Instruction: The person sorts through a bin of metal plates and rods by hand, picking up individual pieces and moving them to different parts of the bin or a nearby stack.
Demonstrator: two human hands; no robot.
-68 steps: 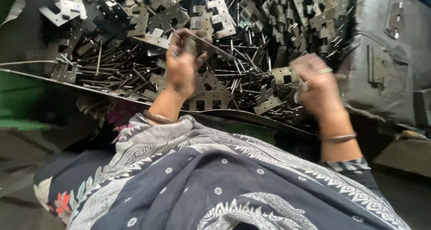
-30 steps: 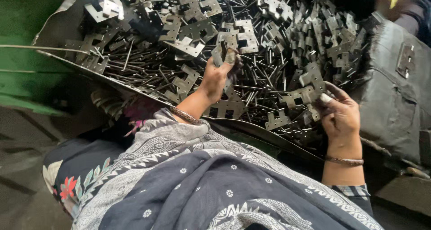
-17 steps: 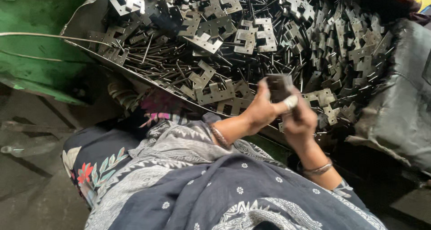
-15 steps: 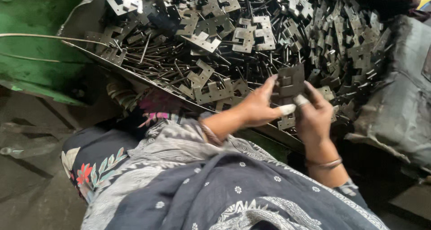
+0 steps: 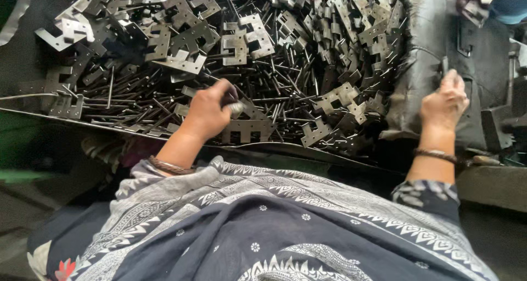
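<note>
While the left hand [image 5: 211, 112] closes on a small grey metal piece [image 5: 236, 107] atop the heap of grey stamped metal brackets and thin rods [image 5: 285, 56], the right hand [image 5: 446, 99] pinches a thin metal rod [image 5: 444, 66] over dark fabric [image 5: 433, 50] right of that heap.

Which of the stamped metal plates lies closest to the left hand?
The notched plate lying flat right under the left hand, at the pile's near edge. The other plates sit farther up or off to the right.

Stamped metal plates [image 5: 247, 37] and thin rods [image 5: 137, 102] crowd the tray; grey cloth [image 5: 422, 67] beside them lies mostly bare.
</note>
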